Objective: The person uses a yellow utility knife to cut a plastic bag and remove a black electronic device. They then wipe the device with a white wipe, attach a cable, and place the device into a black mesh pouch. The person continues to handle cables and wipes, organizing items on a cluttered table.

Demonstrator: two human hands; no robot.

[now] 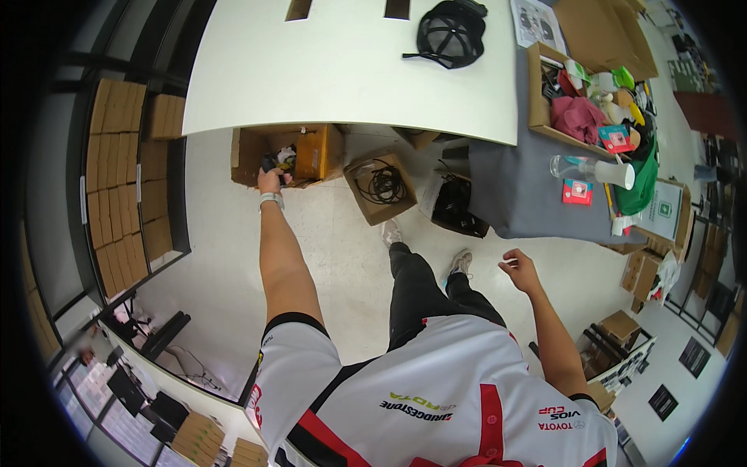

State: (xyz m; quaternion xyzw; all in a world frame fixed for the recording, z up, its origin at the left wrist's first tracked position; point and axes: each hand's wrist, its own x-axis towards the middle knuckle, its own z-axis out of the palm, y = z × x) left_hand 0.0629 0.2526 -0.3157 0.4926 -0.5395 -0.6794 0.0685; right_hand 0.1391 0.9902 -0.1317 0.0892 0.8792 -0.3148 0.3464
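My left hand [269, 180] reaches down to the open cardboard box [247, 148] on the floor, under the table's front edge. Its fingers are closed at a small dark thing [269, 162], too small and partly covered to name. Behind that, a jumble of small black, white and coloured items [286, 158] lies in the box. My right hand [521, 272] hangs in the air over the floor, in front of the grey cloth, with loosely bent fingers apart and nothing in it.
A white table [350, 78] holds a black cap [451, 35]. Beneath stand a carton with coiled black cable [385, 185] and a box of black items [457, 204]. The grey cloth [513, 194] carries a crowded carton [568, 136] and a clear bottle [574, 167]. Shelves of boxes [117, 187] stand left.
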